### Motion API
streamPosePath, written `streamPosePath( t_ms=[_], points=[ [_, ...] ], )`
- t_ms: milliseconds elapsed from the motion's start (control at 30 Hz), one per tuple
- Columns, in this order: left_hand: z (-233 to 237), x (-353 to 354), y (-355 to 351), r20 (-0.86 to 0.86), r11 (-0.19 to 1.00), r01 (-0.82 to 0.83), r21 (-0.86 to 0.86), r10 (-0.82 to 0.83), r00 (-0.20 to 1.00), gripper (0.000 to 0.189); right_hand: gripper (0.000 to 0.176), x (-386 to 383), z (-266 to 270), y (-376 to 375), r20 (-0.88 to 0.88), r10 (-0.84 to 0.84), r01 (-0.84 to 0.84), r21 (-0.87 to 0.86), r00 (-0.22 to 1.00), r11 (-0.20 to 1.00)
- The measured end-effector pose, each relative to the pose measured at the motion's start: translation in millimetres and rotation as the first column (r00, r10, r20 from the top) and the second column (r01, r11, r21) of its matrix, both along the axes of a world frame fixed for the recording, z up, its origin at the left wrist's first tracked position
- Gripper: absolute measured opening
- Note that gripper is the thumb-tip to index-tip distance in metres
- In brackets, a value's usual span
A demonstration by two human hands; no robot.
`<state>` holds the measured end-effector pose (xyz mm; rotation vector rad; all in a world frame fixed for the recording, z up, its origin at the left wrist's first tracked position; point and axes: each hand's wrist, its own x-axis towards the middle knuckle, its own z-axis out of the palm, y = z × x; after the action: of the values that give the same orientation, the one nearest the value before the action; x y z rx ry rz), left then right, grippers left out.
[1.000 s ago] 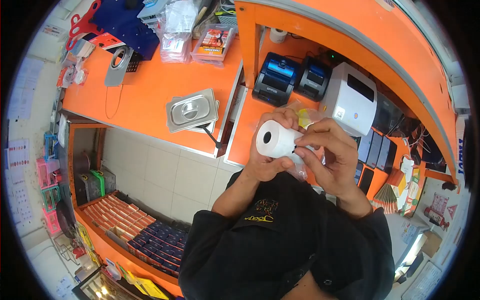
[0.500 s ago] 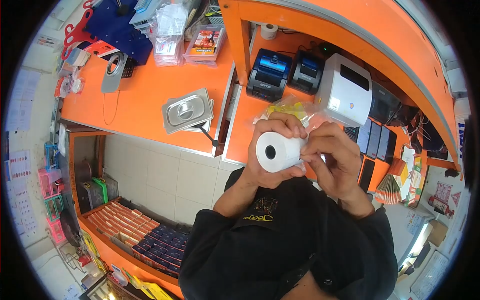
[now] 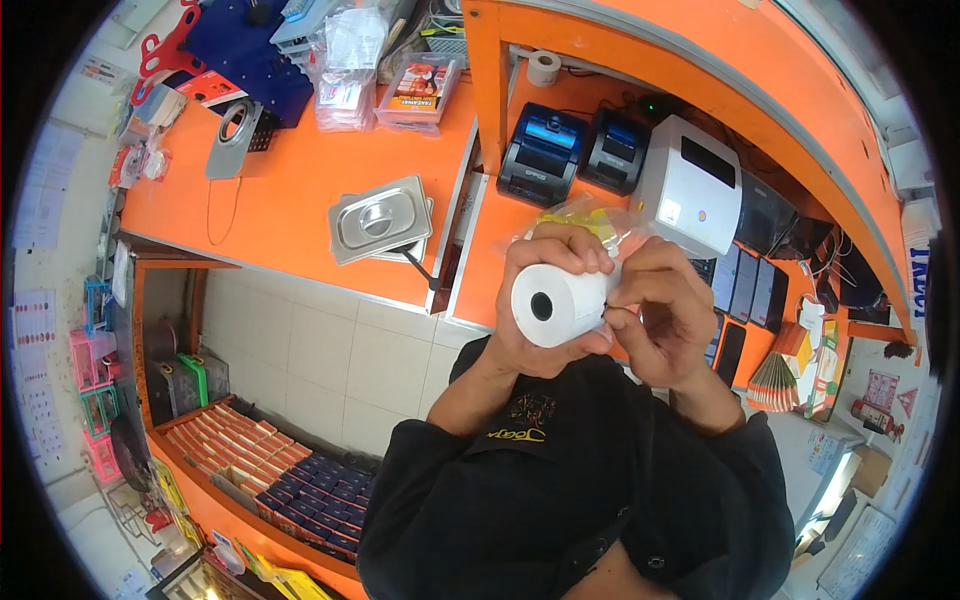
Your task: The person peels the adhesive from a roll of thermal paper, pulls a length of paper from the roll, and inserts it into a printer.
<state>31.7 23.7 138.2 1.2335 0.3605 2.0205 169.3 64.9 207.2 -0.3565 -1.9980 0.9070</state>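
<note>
A white paper roll (image 3: 578,303) with a dark round core is held in front of my chest, its end tilted toward the camera. My left hand (image 3: 512,345) is wrapped round it, fingers over the top and thumb beneath. From the other side, the thumb and fingertips of my right hand (image 3: 668,310) pinch at the roll's edge; exactly what lies between them is too small to see. Just behind my hands, a clear plastic wrapper (image 3: 590,215) with yellow in it lies on the orange counter (image 3: 488,245).
Receipt printers (image 3: 541,150), a white printer (image 3: 690,190) and several phones (image 3: 744,280) stand at right. Another paper roll (image 3: 543,66) sits under the shelf. Metal lidded trays (image 3: 378,222) lie on the left counter (image 3: 290,190). Stacked boxes (image 3: 240,440) fill a lower shelf.
The fingers of my right hand have shifted slightly at the roll's edge. My left hand keeps its hold on the roll. The view has moved a little.
</note>
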Motion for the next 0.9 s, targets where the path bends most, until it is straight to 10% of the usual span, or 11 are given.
streamPosePath(
  t_ms=[733, 900],
  points=[
    [-4.6, -2.3, -1.6, -0.016, 0.996, -0.073, -0.043, 0.073, 0.997, 0.064, 0.014, -5.0, -7.9, 8.3, 0.064, 0.075, -0.085, 0.179, 0.995, 0.980],
    [-5.7, -0.8, -1.4, -0.067, 0.997, -0.073, -0.036, 0.071, 0.995, 0.063, 0.017, 1.2, -7.7, 11.7, 0.000, 0.034, -0.034, -0.043, 0.999, 0.998]
  ],
)
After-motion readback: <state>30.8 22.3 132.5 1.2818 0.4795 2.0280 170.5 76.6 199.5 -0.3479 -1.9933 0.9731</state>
